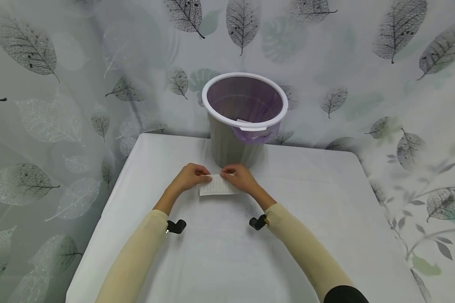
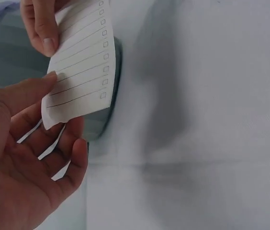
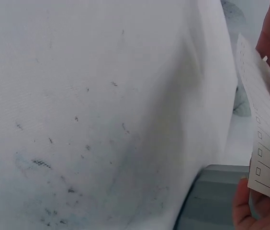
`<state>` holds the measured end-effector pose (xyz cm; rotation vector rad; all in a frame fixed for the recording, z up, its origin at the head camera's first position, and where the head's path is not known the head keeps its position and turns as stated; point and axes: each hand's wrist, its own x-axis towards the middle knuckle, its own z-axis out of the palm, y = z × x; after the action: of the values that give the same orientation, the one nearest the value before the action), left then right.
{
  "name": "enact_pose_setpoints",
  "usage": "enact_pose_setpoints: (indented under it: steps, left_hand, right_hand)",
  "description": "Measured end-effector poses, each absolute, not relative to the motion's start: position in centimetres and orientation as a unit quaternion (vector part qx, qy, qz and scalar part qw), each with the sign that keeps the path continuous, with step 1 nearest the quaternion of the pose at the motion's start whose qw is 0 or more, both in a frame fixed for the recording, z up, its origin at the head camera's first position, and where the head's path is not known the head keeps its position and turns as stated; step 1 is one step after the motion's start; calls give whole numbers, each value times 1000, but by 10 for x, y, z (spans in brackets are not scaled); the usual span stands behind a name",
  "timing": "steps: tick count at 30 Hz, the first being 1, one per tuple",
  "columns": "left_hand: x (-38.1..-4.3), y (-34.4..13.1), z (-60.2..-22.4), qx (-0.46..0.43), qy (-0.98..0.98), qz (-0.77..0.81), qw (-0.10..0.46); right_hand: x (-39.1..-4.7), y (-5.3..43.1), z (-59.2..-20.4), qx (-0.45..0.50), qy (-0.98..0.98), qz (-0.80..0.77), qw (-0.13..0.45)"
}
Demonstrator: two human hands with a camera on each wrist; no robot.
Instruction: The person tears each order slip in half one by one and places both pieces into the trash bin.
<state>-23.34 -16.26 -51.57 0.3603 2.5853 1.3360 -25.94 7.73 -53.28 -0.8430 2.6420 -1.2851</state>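
Note:
A small white slip of lined paper (image 1: 217, 186), with a row of checkboxes along one edge, is held up between both hands in front of the bin. My left hand (image 1: 191, 176) pinches one end, thumb on the printed face and fingers behind, as the left wrist view shows. At the other end, my right hand (image 1: 241, 178) pinches the sheet near its top edge. In the right wrist view the paper (image 3: 262, 124) hangs at the right side, with part of each hand cut off by the frame.
A grey bin (image 1: 231, 145) with a white rim and a purple liner (image 1: 258, 135) stands at the table's back edge, something white inside. The white-covered table (image 1: 227, 252) has dark specks near the right hand. Leaf-patterned curtains (image 1: 144, 50) surround it.

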Motion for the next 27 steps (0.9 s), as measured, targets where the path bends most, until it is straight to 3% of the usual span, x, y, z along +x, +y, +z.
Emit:
enact_pose_setpoints:
  steps: [11,27]
  left_hand:
    - [-231,-142,-499,182,856,476,88]
    - [-226,-125,-500,179,827,528,71]
  right_hand:
    - [-245,87,-516,-270,852,-447,19]
    - [-227,95,-507,-244,847,-472,-14]
